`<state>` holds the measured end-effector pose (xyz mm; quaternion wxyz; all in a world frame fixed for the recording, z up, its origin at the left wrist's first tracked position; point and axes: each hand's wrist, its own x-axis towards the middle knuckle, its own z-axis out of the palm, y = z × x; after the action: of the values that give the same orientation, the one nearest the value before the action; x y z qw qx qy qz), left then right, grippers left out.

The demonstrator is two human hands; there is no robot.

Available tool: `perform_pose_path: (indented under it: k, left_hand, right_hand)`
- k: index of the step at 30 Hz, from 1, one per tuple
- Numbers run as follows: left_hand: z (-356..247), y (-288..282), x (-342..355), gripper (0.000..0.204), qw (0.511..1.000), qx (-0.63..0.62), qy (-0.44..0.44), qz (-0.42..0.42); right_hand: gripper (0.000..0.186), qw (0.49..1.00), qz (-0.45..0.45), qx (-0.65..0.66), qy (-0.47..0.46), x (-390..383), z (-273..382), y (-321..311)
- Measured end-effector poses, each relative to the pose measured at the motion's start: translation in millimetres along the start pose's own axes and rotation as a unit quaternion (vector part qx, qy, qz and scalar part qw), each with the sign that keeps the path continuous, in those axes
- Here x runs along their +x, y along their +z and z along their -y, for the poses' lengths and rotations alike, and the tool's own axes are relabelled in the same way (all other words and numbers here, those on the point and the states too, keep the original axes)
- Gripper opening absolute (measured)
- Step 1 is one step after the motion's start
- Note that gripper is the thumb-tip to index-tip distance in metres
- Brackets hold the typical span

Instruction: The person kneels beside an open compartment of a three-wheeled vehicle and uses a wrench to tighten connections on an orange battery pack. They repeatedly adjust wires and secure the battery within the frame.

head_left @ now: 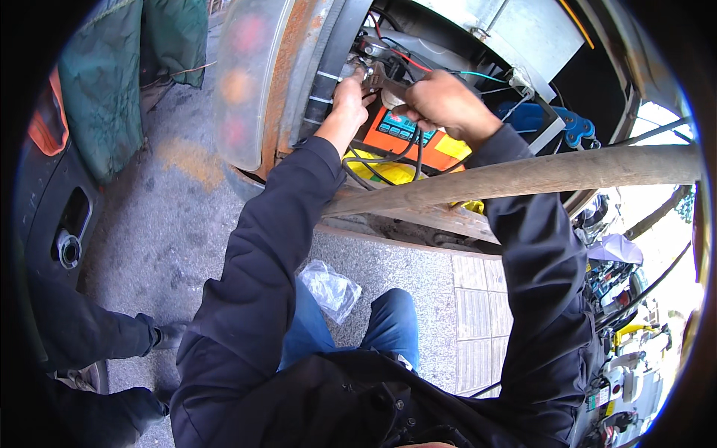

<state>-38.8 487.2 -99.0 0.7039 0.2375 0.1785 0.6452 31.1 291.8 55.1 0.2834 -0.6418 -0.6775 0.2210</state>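
Note:
Inside an open compartment at the back of a vehicle, both of my hands work close together. My right hand [447, 104] is closed around the handle of a wrench [384, 81], whose head points left toward a metal fitting. My left hand [349, 104] has its fingers closed at that fitting, beside the wrench head; what they pinch is too small to make out. Just below the hands lies an orange box [379, 133] with a pale blue panel. Black cables [413, 153] loop across its front, over a yellow sheet [407, 168].
A wooden bar [545, 178] crosses above my right forearm. Red and green wires [411, 61] and a blue part [576, 128] sit deeper inside. The tail light [243, 86] borders the left. A clear plastic bag [330, 290] lies on the ground. Another person's legs [97, 332] show at lower left.

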Motion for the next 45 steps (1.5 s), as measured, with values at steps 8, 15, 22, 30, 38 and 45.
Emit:
perform_pose_path:
  k: [8, 15, 22, 30, 38, 45]
  left_hand:
    - [4, -3, 7, 0.029, 1.0, -0.001, 0.008, -0.028]
    - [13, -3, 4, 0.031, 1.0, -0.018, 0.004, -0.01]
    - [10, -10, 14, 0.033, 1.0, -0.012, 0.013, -0.003]
    - [1, -5, 5, 0.039, 1.0, 0.024, -0.004, -0.012]
    - [-1, 0, -9, 0.038, 1.0, 0.028, -0.004, -0.008]
    - [0, -2, -4, 0.033, 1.0, 0.019, 0.002, 0.003]
  right_hand:
    - [0.03, 0.992, -0.068, -0.091, -0.061, 43, 2, -51]
    - [0.025, 0.996, -0.051, 0.078, 0.014, 139, 17, -103]
    - [0.035, 0.992, -0.077, 0.08, -0.057, 156, 6, -91]
    - [0.039, 0.962, -0.189, 0.025, -0.193, 55, 3, -59]
    - [0.044, 0.939, -0.226, 0.032, -0.256, 26, -30, -10]
    - [0.036, 0.917, -0.272, 0.123, -0.263, 5, -54, 31]
